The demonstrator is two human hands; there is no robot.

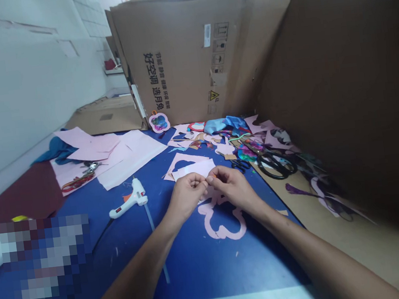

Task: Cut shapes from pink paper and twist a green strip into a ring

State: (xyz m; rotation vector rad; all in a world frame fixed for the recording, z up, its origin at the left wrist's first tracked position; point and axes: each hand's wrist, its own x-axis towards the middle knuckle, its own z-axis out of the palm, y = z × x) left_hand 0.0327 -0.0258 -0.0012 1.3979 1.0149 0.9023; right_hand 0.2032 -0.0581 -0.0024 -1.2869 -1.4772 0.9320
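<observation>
My left hand [186, 196] and my right hand [234, 187] meet above the blue craft mat [199, 269], fingertips pinched together. Between them is a small orange scrap [214, 178], mostly hidden by my fingers. Just below my hands lies a pink flower-shaped paper outline [223, 231]. A pink paper sheet with a cut-out shape [187, 166] sits just beyond my left fingertips. A white hot glue gun [133, 199] lies to the left of my left hand, with a clear glue stick [152, 227] near it.
Pink paper sheets [128, 155] and a blue cloth [57, 151] lie at left. Black-handled scissors [277, 166], smaller scissors [240, 165] and scattered scraps lie at right. Cardboard panels [181, 55] stand along the back and right.
</observation>
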